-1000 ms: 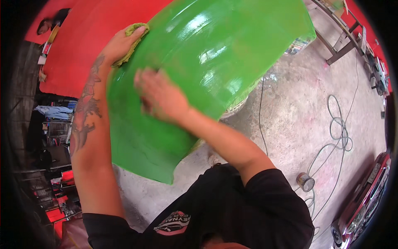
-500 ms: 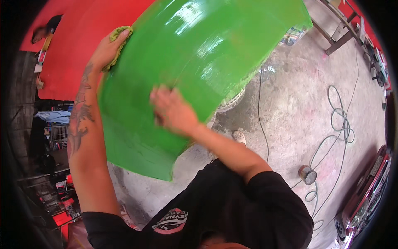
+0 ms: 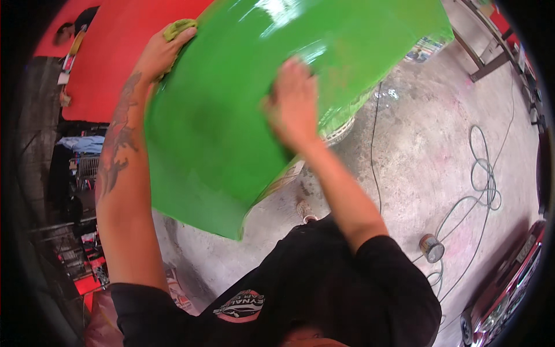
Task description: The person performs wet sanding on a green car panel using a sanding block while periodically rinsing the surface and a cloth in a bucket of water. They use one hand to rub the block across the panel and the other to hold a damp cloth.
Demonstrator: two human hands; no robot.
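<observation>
A large glossy green car body panel spreads before me, wet-looking, with bright reflections near its far end. At its left edge my left hand is closed round a yellow-green cloth, the fingers against the rim. My right hand lies on the middle of the panel, blurred by motion. Dark edges show on both sides of its fingers, as of a thin dark pad pressed under them; its kind cannot be made out.
Behind the panel rises a red surface. A white bucket-like container shows under the panel's right edge. On the concrete floor lie a coiled hose and a can. A metal stand is at the far right.
My right hand has slid up and to the right across the green panel. My left hand keeps its hold on the cloth at the edge. The whole view has shifted slightly.
</observation>
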